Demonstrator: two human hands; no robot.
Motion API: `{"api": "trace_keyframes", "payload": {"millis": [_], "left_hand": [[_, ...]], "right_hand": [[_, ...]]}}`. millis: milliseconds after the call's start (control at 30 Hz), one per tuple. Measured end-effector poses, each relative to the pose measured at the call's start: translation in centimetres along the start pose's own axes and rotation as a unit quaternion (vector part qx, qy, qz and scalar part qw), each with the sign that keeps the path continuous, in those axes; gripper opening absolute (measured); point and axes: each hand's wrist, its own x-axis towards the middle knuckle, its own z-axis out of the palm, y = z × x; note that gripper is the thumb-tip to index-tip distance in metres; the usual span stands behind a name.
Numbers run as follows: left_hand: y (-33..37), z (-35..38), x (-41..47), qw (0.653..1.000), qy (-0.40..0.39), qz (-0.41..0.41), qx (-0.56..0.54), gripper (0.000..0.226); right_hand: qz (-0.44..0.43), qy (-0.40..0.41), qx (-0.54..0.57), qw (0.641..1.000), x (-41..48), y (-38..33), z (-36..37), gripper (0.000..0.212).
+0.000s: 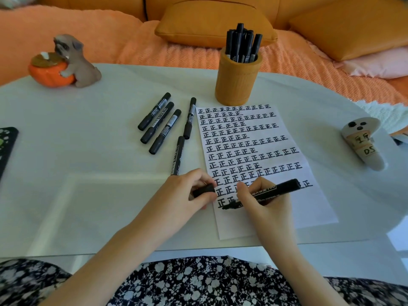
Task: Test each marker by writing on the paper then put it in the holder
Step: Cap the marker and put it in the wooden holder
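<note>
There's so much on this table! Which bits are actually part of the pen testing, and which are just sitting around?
Part of the job:
marker in the right hand, tip at the paper
cap pinched in the left hand
five loose markers
holder, already holding markers

Just lying about:
dog figurine
ghost figure
dark object at the left edge
cushion

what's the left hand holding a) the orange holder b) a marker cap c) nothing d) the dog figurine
b: the left hand pinches the black marker cap while the right hand writes on the paper with the uncapped marker.
</note>
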Motion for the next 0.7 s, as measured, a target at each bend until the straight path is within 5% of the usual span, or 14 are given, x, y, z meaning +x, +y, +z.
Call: {"api": "trace_keyframes", "payload": {"millis": [700], "left_hand": [[0.01, -0.03, 0.26, 1.0, -0.005, 0.0, -0.002, 0.013]], "right_hand": [[-0.02, 0.007, -0.017, 1.0, 0.07, 0.56, -0.01, 0.036]]}}
